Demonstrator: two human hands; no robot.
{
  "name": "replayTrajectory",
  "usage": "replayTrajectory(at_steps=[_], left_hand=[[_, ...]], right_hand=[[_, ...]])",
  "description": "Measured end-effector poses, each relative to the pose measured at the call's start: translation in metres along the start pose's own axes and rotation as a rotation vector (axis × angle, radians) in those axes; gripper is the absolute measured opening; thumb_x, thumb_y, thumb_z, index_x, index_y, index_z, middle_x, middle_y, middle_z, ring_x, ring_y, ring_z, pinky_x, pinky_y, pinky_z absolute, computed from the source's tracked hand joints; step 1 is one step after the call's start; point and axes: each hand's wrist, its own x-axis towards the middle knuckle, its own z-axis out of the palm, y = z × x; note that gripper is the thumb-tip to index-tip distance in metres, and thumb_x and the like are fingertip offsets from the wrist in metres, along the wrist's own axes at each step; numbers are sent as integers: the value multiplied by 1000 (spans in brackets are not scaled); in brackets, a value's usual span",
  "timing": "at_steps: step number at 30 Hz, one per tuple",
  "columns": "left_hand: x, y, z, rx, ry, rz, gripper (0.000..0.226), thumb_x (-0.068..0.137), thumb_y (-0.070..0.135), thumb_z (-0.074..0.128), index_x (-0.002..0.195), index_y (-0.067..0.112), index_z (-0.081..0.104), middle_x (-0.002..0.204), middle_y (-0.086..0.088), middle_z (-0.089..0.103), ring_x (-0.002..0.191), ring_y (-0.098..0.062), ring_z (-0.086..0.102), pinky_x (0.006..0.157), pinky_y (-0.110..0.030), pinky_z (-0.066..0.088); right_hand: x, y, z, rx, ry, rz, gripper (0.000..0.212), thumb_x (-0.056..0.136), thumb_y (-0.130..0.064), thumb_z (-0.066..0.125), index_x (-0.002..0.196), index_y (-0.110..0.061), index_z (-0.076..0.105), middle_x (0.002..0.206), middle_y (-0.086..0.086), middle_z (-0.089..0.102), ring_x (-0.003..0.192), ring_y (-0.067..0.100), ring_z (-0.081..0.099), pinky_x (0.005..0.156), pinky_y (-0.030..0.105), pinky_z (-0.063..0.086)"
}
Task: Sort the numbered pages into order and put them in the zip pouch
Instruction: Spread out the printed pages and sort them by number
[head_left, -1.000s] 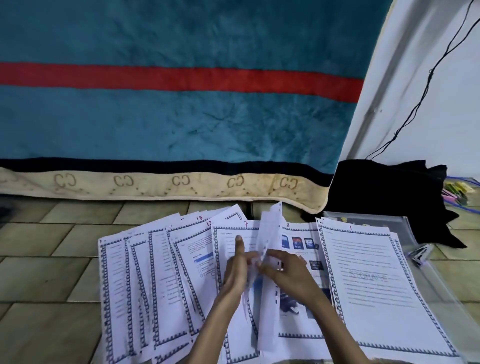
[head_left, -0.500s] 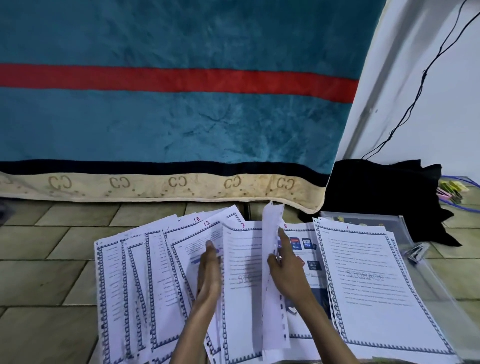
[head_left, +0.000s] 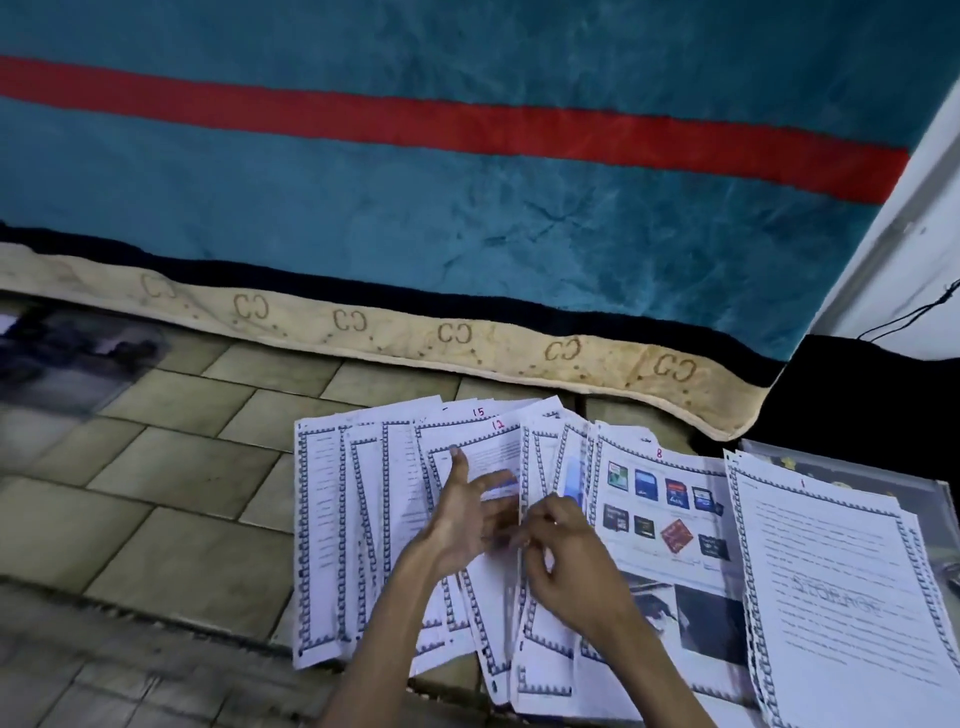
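Note:
Numbered pages with chain-pattern borders lie fanned out on the tiled floor. Red numbers show on page 15 (head_left: 478, 413), page 12 (head_left: 497, 425) and page 8 (head_left: 662, 519), which carries memory-card pictures. A separate stack topped by page 1 (head_left: 831, 582) lies at the right, on the clear zip pouch (head_left: 852, 470). My left hand (head_left: 467, 519) rests with spread fingers on the middle pages. My right hand (head_left: 566, 566) has curled fingers and pinches the edge of a middle page (head_left: 537, 467) beside it. Motion blur hides the fingertips.
A teal blanket (head_left: 467, 208) with a red stripe and a beige border hangs to the floor just behind the pages. Black cloth (head_left: 857, 395) lies at the back right below a white wall with a cable. Dark blurred items (head_left: 67, 343) sit at the far left.
The page that stood upright between my hands has come down flat into the fan. My hands have closed together again over the middle pages. The view has swung left.

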Motion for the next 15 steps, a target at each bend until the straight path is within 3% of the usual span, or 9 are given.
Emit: replayTrajectory(at_steps=[3, 6, 7, 9, 11, 15], left_hand=[[4, 22, -6, 146, -55, -19, 90, 81, 74, -1, 127, 16, 50, 109, -16, 64, 92, -24, 62, 74, -33, 47], [7, 40, -8, 346, 14, 53, 76, 88, 67, 6, 126, 18, 50, 120, -13, 61, 106, -27, 59, 87, -37, 44], [6, 42, -12, 450, 99, 127, 67, 92, 61, 13, 125, 17, 51, 120, -9, 61, 107, -26, 57, 91, -36, 41], [3, 38, -23, 726, 363, 323, 47, 99, 45, 23, 122, 16, 52, 119, -4, 61, 113, -23, 51, 97, -32, 35], [-3, 22, -39, 974, 580, 430, 44, 100, 34, 29, 133, 11, 45, 139, -9, 49, 131, -24, 41, 107, -31, 29], [-20, -27, -66, 1248, 785, 328, 52, 99, 37, 28, 145, 14, 25, 157, -10, 16, 146, -26, 8, 117, -44, 10]], right_hand=[[-5, -17, 21, -59, -263, -183, 28, 74, -16, 40, 74, -15, 68, 81, 1, 63, 87, 9, 47, 78, 23, 42], [-13, -12, 45, -183, -190, -263, 24, 77, -21, 44, 83, -20, 68, 88, -4, 66, 93, 12, 54, 79, 25, 50], [-15, -8, 51, -221, -162, -240, 26, 84, -26, 43, 92, -22, 68, 98, -4, 67, 103, 15, 58, 87, 28, 49], [-16, -3, 56, -291, -164, -157, 40, 97, -37, 29, 111, -25, 65, 121, -2, 64, 123, 21, 54, 104, 35, 34], [-14, -1, 59, -375, -195, -107, 47, 98, -47, 21, 125, -30, 55, 137, -1, 54, 133, 23, 43, 109, 40, 20], [-9, 0, 65, -435, -262, -73, 51, 96, -58, 20, 143, -39, 30, 151, -2, 34, 141, 25, 27, 108, 46, 9]])
